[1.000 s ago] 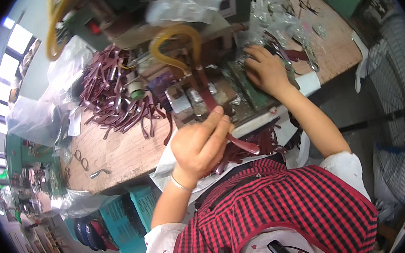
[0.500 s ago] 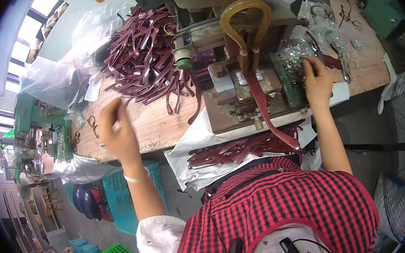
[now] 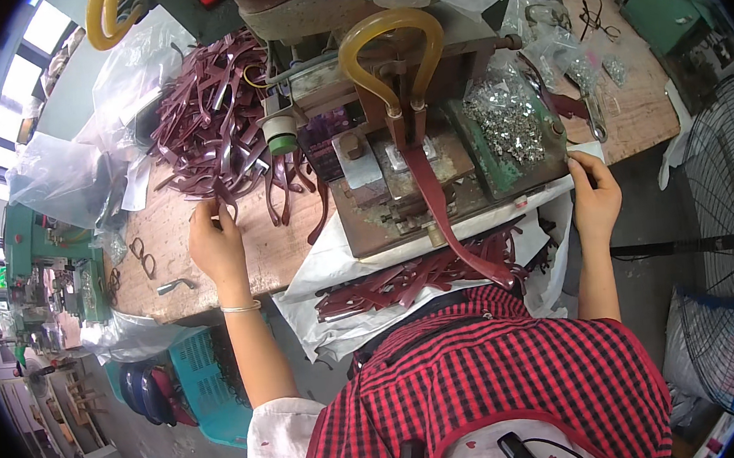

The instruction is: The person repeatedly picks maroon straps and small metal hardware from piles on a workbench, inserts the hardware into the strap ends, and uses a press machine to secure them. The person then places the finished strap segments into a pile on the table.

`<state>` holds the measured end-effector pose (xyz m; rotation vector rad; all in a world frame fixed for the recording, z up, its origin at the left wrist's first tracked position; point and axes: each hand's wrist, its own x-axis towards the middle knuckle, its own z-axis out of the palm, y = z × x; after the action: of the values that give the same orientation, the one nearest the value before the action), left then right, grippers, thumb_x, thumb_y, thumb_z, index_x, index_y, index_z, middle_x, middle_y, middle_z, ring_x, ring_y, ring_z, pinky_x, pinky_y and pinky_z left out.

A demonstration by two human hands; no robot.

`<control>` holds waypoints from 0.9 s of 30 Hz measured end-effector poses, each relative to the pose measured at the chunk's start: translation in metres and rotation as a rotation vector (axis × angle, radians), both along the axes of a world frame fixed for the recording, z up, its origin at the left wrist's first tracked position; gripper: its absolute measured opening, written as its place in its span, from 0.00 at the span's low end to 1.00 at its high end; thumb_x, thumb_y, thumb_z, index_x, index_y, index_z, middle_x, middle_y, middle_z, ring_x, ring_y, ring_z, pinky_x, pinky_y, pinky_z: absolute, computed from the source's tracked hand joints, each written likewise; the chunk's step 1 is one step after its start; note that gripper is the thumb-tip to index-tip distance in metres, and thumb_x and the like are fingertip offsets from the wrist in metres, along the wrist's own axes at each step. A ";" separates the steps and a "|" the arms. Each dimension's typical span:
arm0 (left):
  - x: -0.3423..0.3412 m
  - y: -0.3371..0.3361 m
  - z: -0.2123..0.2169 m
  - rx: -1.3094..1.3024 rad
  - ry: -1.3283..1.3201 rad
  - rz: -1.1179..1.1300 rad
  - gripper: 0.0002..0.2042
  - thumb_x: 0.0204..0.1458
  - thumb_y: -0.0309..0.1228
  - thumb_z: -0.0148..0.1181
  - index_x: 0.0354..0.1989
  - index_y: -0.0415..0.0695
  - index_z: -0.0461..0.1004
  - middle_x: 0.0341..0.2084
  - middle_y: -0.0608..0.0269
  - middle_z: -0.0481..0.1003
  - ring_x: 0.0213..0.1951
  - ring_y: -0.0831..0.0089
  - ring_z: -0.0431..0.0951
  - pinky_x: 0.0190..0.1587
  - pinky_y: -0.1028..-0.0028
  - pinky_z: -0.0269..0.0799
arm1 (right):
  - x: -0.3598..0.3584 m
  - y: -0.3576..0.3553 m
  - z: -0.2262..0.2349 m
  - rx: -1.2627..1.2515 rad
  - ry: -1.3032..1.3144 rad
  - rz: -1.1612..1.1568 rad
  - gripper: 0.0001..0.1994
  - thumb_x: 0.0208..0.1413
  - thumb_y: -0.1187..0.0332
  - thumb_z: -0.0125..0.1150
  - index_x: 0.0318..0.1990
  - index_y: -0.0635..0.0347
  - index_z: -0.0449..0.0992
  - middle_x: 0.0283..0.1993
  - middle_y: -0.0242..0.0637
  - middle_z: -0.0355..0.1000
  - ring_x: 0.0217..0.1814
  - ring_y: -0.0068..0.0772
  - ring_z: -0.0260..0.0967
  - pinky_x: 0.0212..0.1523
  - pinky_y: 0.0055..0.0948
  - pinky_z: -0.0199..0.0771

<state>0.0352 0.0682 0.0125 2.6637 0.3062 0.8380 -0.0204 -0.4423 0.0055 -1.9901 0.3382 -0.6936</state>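
Two bare hands are well apart at a pale wooden bench (image 3: 264,257). The left hand (image 3: 217,248) has thumb and fingers drawn together at the near edge of a heap of glossy maroon curved strips (image 3: 211,120); whether they pinch one, I cannot tell. The right hand (image 3: 598,204), thumb and forefinger curled close, is near small silvery metal parts (image 3: 503,127). Between them, one long maroon strip (image 3: 437,204) slants nearward from a metal fixture (image 3: 458,160).
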 end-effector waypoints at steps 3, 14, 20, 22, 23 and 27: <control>0.006 0.002 -0.017 -0.054 -0.006 -0.137 0.07 0.57 0.27 0.58 0.42 0.42 0.77 0.34 0.53 0.81 0.34 0.55 0.81 0.38 0.64 0.74 | 0.009 0.043 0.036 0.108 -0.023 0.219 0.08 0.57 0.76 0.64 0.43 0.66 0.82 0.43 0.33 0.80 0.45 0.20 0.74 0.48 0.22 0.71; -0.016 -0.089 0.001 -0.957 -0.355 -0.438 0.02 0.63 0.23 0.56 0.39 0.38 0.75 0.34 0.61 0.81 0.33 0.82 0.76 0.37 0.82 0.70 | 0.056 0.160 0.072 0.357 -0.170 0.551 0.18 0.51 0.78 0.66 0.50 0.70 0.72 0.40 0.38 0.78 0.44 0.23 0.75 0.48 0.23 0.72; -0.038 -0.121 0.098 -0.608 -0.739 -0.566 0.10 0.65 0.26 0.51 0.39 0.31 0.75 0.32 0.50 0.81 0.26 0.73 0.77 0.30 0.76 0.74 | 0.052 0.172 0.095 0.716 -0.086 0.694 0.20 0.52 0.78 0.64 0.54 0.69 0.69 0.41 0.36 0.77 0.43 0.22 0.74 0.47 0.21 0.71; -0.050 -0.126 0.104 -0.387 -0.779 -0.586 0.10 0.65 0.24 0.49 0.40 0.28 0.74 0.32 0.48 0.80 0.26 0.71 0.77 0.30 0.76 0.74 | 0.052 0.177 0.096 0.768 -0.054 0.728 0.21 0.53 0.79 0.62 0.56 0.68 0.69 0.44 0.37 0.77 0.45 0.24 0.74 0.48 0.22 0.71; -0.058 -0.133 0.103 -0.395 -0.766 -0.641 0.08 0.63 0.23 0.52 0.38 0.29 0.75 0.31 0.47 0.80 0.28 0.67 0.78 0.33 0.73 0.77 | 0.046 0.175 0.096 0.721 -0.079 0.713 0.22 0.53 0.79 0.62 0.57 0.68 0.68 0.44 0.38 0.77 0.47 0.24 0.74 0.49 0.23 0.71; -0.061 -0.164 0.097 -0.108 -0.516 -0.936 0.11 0.44 0.24 0.73 0.37 0.38 0.80 0.36 0.51 0.81 0.29 0.70 0.80 0.30 0.72 0.76 | 0.016 0.157 0.114 0.385 -0.153 0.779 0.25 0.59 0.78 0.56 0.64 0.70 0.62 0.56 0.42 0.73 0.61 0.32 0.69 0.62 0.30 0.66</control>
<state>-0.0258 -0.0957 0.1097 1.9975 -0.9078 1.0459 -0.0049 -0.2852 0.1192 -1.5103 -0.3671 -0.2442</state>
